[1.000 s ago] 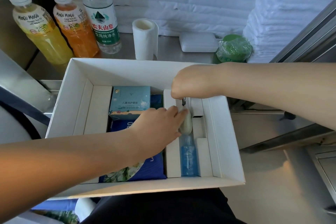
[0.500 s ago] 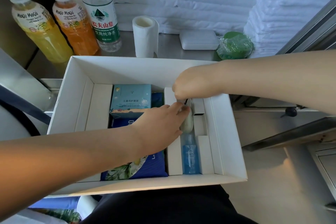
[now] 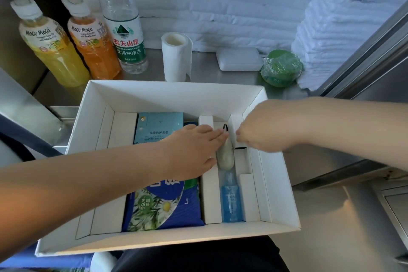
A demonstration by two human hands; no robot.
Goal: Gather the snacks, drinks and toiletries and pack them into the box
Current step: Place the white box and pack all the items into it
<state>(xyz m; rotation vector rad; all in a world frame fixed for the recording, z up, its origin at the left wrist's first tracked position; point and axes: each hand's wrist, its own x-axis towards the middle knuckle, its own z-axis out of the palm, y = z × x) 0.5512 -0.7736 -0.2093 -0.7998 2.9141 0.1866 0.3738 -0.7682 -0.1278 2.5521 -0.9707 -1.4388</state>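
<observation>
- Box: white carton set open at the near edge of the steel worktop, close to the person so both arms reach in from above
- Dividers: white card strips that form a narrow channel on the right of the box, apparently sized to keep slim toiletries from sliding
- Pale oval item: lies lengthwise in that channel, its black loop toward the far wall; a blue bottle lies just behind it on the near side
- Left hand: fingers straight and together, tips pressing the far end of the oval item, probably to seat it flat
- Right hand: fingers curled downward beside the right divider; whether they pinch anything cannot be told
- Wipes pack and teal carton: already in the wide middle bay
- Not yet packed, along the back wall: yellow juice, orange juice, water bottle, paper roll, white case, green wrapped item
</observation>
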